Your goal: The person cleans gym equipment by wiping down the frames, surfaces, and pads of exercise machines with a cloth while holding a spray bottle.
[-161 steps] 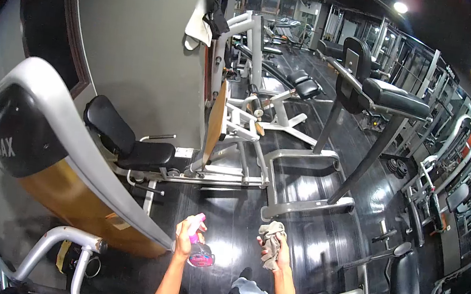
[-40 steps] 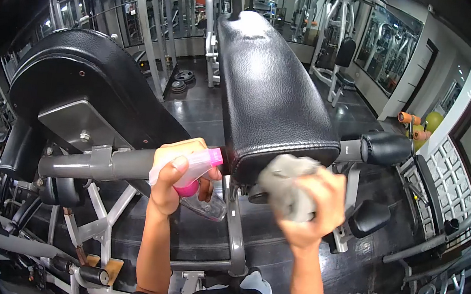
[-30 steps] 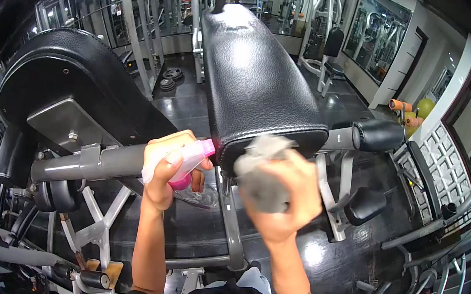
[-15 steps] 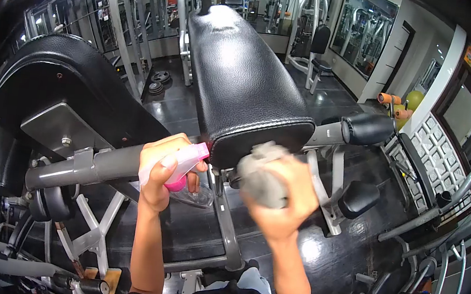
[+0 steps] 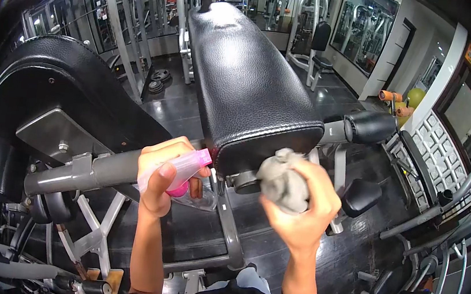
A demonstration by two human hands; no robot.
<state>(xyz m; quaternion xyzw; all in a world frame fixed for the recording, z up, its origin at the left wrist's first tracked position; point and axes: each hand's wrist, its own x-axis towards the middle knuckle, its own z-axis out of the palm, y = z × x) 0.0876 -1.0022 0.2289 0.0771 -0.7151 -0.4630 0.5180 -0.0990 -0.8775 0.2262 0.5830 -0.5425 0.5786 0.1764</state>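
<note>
My left hand (image 5: 163,173) is wrapped round a spray bottle (image 5: 192,162) with a pink nozzle and a clear body, held beside the grey metal tube. In my right hand (image 5: 307,204) a crumpled grey cloth (image 5: 286,179) is bunched up. The cloth is at the near end of a long black padded bench (image 5: 254,82), close to its front face; whether it touches the pad I cannot tell. The pad's top is shiny with reflected light.
To the left stands a large black curved pad (image 5: 74,88) on a grey metal tube (image 5: 105,173). A black roller pad (image 5: 370,126) sticks out on the right. Weight plates (image 5: 159,80) lie on the dark floor, and more gym machines stand around.
My right hand has moved right with the cloth, along the bench's near end. My left hand keeps its hold on the spray bottle, nearly still. The view has shifted slightly.
</note>
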